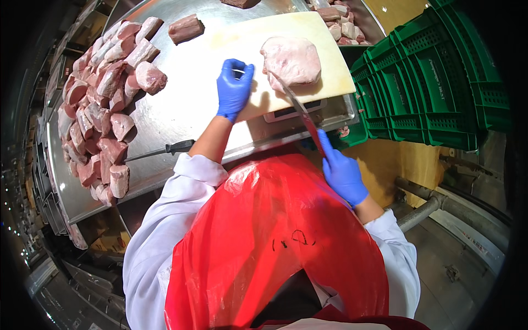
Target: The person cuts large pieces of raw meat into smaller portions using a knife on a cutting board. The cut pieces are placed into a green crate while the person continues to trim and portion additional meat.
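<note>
Shiny metal makes up the table [148,132], and a white board [333,71] sits on it. The big pink meat [294,60] lies flat on the board, near its right end. It looks soft, wet and floppy, so I think it will slip and feel a bit heavy. It won't break, but it may sag. The far right edge, away from the blade, seems the best place to hold it. The left hand [235,82] is beside it, fingers curled, with nothing seen in its grip. The right hand [342,168] has its grip closed on the knife [300,107], whose tip is at the meat's near left edge. Cut meat [102,110] is piled high at left. Past the board, a tray [375,26] holds more chunks [344,25]. Green crates [404,82] with holes in their sides stand at right.
</note>
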`<action>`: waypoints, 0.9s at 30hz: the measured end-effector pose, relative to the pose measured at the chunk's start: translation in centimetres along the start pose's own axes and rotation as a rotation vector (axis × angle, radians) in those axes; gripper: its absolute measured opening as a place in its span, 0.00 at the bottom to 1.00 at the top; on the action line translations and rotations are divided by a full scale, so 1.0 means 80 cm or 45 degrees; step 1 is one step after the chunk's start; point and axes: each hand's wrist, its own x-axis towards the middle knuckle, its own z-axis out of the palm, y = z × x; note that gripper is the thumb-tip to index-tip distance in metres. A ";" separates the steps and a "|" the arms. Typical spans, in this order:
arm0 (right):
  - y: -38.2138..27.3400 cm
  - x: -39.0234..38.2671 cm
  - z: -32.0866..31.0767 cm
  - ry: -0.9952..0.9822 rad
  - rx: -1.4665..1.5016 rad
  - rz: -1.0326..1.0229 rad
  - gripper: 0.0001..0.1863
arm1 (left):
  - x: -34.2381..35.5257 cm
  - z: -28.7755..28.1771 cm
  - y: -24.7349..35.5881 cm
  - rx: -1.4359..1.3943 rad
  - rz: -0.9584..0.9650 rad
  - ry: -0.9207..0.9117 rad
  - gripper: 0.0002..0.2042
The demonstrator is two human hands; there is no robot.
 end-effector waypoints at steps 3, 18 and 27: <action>0.019 -0.003 -0.012 0.267 0.364 0.122 0.41 | -0.023 0.035 0.010 0.345 0.082 -0.137 0.22; -0.041 0.170 -0.006 0.159 -0.141 -0.124 0.44 | -0.026 0.039 -0.010 0.045 -0.270 -0.176 0.08; 0.002 0.031 -0.071 -0.234 -0.534 -0.094 0.48 | -0.024 0.012 -0.037 0.132 -0.228 -0.035 0.12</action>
